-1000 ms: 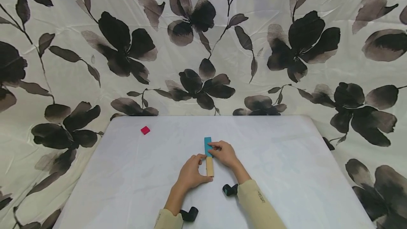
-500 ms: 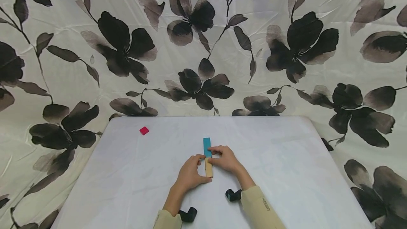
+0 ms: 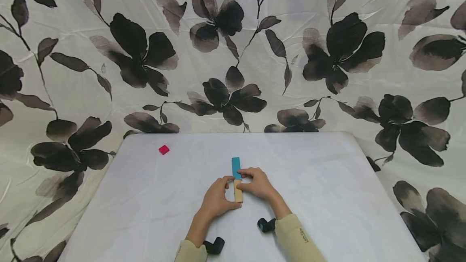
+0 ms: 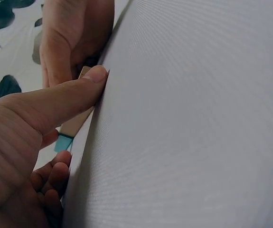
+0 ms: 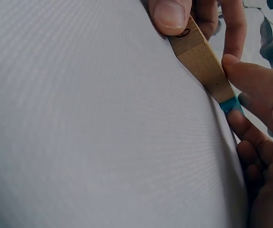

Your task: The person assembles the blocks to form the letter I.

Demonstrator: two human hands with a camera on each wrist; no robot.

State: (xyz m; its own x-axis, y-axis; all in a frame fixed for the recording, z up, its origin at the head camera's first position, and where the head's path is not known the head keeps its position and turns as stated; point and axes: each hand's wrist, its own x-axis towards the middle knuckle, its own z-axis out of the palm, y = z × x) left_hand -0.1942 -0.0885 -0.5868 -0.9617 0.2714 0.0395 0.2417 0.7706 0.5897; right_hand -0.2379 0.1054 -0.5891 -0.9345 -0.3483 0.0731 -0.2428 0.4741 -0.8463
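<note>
A plain wooden block [image 3: 238, 195] and a blue block [image 3: 236, 165] lie end to end on the white table. My left hand [image 3: 217, 198] pinches the wooden block lengthwise, thumb at its near end and index finger by the seam. On the right side, my right hand [image 3: 260, 184] touches both: its thumb rests against the wooden block and its index finger against the blue block. In the right wrist view a dark mark shows on the wooden block [image 5: 203, 66] near the left thumb, and only an end of the blue block [image 5: 229, 104] is visible.
A small red block [image 3: 164, 149] lies toward the back left of the table [image 3: 309, 173]. Behind the table's far edge hangs a floral cloth [image 3: 284, 64]. A black wrist device [image 3: 214, 246] sits at the left wrist, another black device [image 3: 266, 225] at the right.
My right hand has slid toward me along the blocks; its thumb has gone from the blue block to the wooden one. My left hand keeps its hold, and the blocks stay end to end.
</note>
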